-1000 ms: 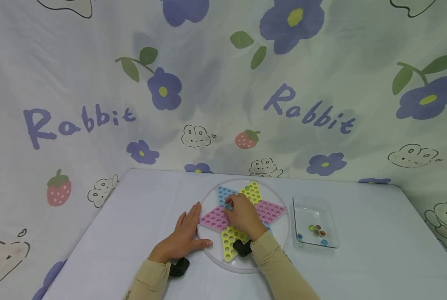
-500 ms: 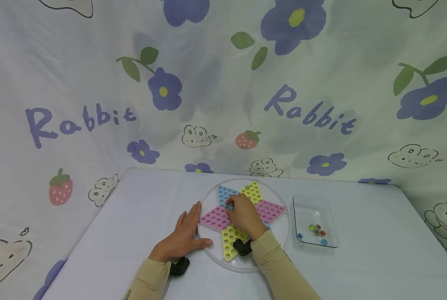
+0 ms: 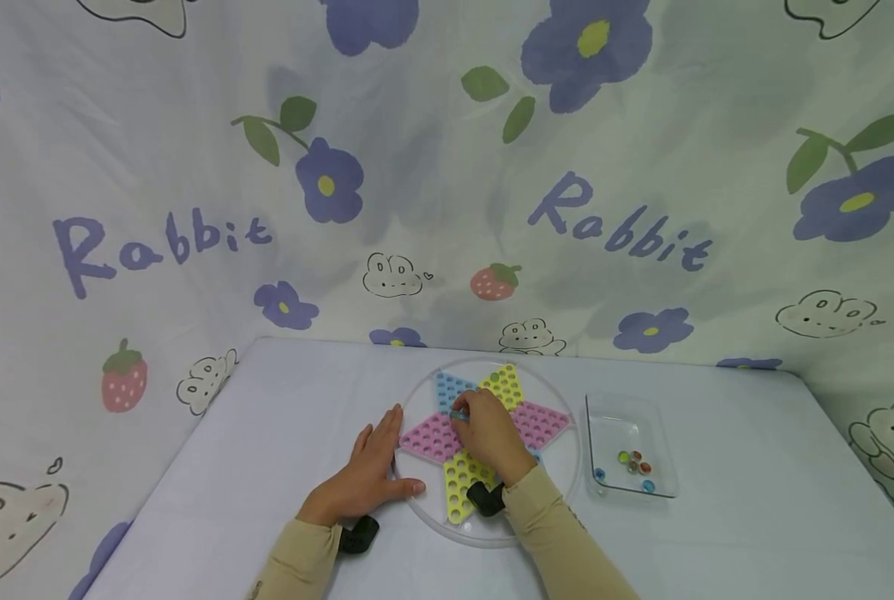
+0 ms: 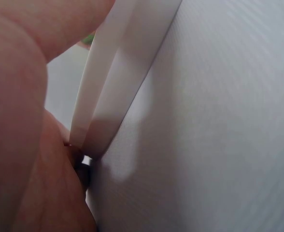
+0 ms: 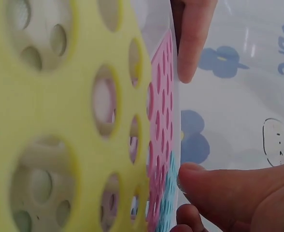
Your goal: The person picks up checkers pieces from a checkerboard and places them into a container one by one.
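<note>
A round Chinese checkers board point(image 3: 559, 492) with a clear rim lies on the table, its star of pink, yellow and blue points full of holes. My left hand point(image 3: 367, 475) rests flat at the board's left edge, fingers straight and thumb over the rim. Over the star, by the inner end of the blue point, my right hand point(image 3: 484, 429) pinches a small greenish-blue marble point(image 3: 457, 414) between thumb and fingertips, mostly covered by them. In the right wrist view the thumb point(image 5: 219, 186) and curled fingers meet close over the blue holes. One green marble point(image 3: 495, 377) sits in the far yellow point.
To the right of the board stands a clear plastic box point(image 3: 667, 450) with several blue, red and green marbles inside. A white cloth covers the table point(image 3: 754, 483). Behind it hangs a printed curtain point(image 3: 447, 167) with flowers and rabbits.
My right thumb has shifted slightly right and drawn in toward the fingertips around the marble. The left hand, the board and the box stay where they were.
</note>
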`<state>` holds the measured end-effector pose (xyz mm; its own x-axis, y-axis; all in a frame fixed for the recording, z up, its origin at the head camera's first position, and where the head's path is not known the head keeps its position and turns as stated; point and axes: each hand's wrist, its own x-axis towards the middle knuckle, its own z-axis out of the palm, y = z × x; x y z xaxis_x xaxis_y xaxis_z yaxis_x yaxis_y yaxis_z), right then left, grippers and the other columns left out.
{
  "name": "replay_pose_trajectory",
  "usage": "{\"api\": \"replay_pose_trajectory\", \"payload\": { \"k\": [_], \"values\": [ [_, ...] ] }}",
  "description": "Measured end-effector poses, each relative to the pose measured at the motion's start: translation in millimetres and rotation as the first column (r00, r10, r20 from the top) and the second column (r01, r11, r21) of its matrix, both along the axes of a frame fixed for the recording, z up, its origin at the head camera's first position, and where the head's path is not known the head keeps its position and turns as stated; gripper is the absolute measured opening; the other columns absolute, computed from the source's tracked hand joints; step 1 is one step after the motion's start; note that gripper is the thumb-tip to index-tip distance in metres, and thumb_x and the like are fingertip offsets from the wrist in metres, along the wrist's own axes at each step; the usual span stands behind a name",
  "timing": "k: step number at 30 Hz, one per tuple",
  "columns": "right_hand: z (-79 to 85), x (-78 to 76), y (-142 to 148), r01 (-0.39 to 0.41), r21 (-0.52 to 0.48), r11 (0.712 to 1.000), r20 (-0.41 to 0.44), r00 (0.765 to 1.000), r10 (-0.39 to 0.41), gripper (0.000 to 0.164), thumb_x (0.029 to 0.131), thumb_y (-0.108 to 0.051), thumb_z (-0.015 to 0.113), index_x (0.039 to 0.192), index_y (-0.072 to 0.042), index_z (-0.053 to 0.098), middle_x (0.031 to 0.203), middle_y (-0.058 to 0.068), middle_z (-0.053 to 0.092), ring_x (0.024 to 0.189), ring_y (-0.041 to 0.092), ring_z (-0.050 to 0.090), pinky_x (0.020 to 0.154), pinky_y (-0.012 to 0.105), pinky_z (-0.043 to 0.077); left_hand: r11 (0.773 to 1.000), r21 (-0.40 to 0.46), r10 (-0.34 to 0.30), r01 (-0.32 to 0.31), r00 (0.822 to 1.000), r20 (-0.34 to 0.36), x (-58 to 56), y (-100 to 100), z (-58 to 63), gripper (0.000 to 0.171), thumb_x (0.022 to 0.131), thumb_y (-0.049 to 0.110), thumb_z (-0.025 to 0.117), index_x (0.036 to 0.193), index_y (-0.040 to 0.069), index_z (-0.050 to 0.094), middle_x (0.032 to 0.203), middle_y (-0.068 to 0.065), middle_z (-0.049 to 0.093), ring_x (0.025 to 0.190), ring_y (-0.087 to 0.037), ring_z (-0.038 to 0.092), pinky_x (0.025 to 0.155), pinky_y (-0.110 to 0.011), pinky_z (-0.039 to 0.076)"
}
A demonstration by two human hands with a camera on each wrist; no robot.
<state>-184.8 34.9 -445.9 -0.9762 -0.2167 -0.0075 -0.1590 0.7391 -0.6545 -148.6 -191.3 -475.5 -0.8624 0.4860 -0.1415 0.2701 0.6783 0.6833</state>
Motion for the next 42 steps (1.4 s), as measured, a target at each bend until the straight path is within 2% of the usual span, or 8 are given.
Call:
{"api": "replay_pose_trajectory", "payload": {
  "k": [14, 38, 42],
  "values": [
    [6.9, 5.3, 3, -0.005, -0.032, 0.999, -0.032, 0.999, 0.004, 0.015, 0.093, -0.013, 0.072, 0.106, -0.005, 0.069, 0.097, 0.005, 0.06, 0.09, 0.018, 0.056, 0.083, 0.037, 0.052, 1.0, 0.0, 0.008, -0.008, 1.0, 0.003, 1.0, 1, 2.6, 0.116, 0.09, 0.048, 0.072, 0.157, -0.008, -0.003, 0.166, -0.024, -0.001, 0.153, -0.039, -0.002, 0.119, -0.055, -0.009],
    [23.6, 19.9, 23, -0.047, -0.11, 0.993, -0.128, 0.991, 0.033, 0.016, 0.093, -0.012, 0.07, 0.107, -0.004, 0.068, 0.097, 0.005, 0.059, 0.078, 0.014, 0.051, 0.069, 0.03, 0.048, 1.0, 0.003, 0.022, -0.022, 0.999, 0.024, 2.5, 3, 6.9, 0.115, 0.09, 0.048, 0.072, 0.157, -0.008, -0.003, 0.166, -0.023, -0.001, 0.153, -0.038, -0.002, 0.119, -0.055, -0.01],
    [26.4, 23.7, 27, -0.045, -0.119, 0.992, -0.14, 0.99, 0.028, 0.015, 0.094, -0.012, 0.07, 0.108, -0.005, 0.068, 0.098, 0.004, 0.058, 0.08, 0.014, 0.051, 0.071, 0.031, 0.048, 1.0, -0.001, 0.018, -0.018, 1.0, 0.021, 2.2, 3, 6.5, 0.115, 0.09, 0.049, 0.072, 0.157, -0.007, -0.003, 0.166, -0.023, -0.002, 0.153, -0.038, -0.003, 0.119, -0.055, -0.01]
  ]
}}
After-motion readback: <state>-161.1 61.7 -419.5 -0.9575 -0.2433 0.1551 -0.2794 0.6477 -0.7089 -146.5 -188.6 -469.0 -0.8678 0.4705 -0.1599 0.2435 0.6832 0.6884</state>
